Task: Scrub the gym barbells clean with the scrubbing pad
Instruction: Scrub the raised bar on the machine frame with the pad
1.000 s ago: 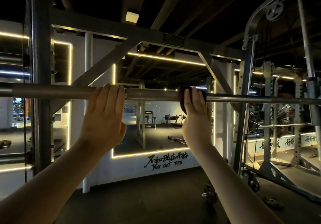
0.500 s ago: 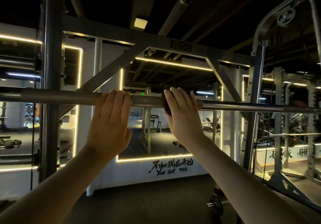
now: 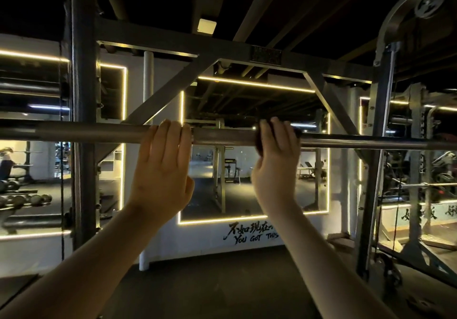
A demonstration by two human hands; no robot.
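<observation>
- Overhead, head view: barbell (image 3: 222, 136), bare steel shaft, runs level across the whole frame at raised-arm height, in front of a dark steel rack (image 3: 82, 120).
- Left hand (image 3: 162, 170): back toward the camera, fingers (image 3: 170, 130) hooked over the top of the shaft, closed around the barbell; thumb low, below the bar.
- Right hand (image 3: 274, 167): just right of the left one, fingers curled over the shaft, gripping a dark scrubbing pad (image 3: 259, 145) against it.
- Scrubbing pad: wrapped round the barbell under the right hand's fingers; only dark edges show at the left of the fingers and past the knuckles.
- Behind the bar: white wall (image 3: 160, 239) with mirrors edged by yellow light strips (image 3: 247, 217), and black lettering (image 3: 249, 232) reading "YOU GOT THIS".
- Left edge: row of dumbbells (image 3: 27, 200) on a low rack.
- Right side: cable machine frame (image 3: 385, 120) with pulley (image 3: 426, 3) at top.
- Floor (image 3: 210, 281): dark.
</observation>
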